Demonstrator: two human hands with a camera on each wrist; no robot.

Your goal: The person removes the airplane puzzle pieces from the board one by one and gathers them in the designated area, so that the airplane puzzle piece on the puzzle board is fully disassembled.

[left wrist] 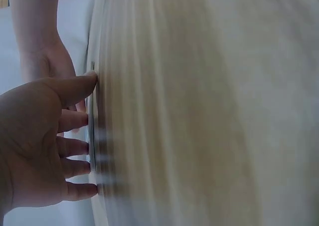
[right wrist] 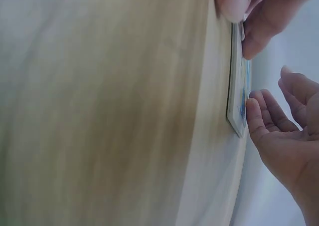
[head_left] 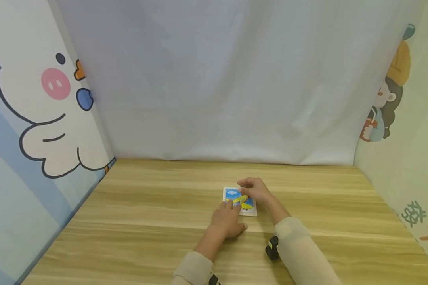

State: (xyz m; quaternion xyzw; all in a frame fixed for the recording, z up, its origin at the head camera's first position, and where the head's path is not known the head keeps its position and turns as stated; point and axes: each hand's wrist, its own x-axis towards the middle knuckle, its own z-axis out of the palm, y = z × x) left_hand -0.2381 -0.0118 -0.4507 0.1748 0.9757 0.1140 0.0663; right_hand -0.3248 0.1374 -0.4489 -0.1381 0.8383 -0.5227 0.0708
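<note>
A flat square picture board lies on the table, with a pale border and a yellow airplane on blue sky. My left hand rests on its near left part, fingers stretched forward and the thumb out to the side. In the left wrist view the fingertips meet the board's thin edge. My right hand is over the far right corner, fingers loosely bent. The right wrist view shows its thumb tip right at the picture surface, the other fingers lifted. Both hands hide parts of the picture.
The wood-grain table runs back to a grey-white curtain. Cartoon-printed panels stand at the left and right. A black wrist strap piece sits by the right sleeve.
</note>
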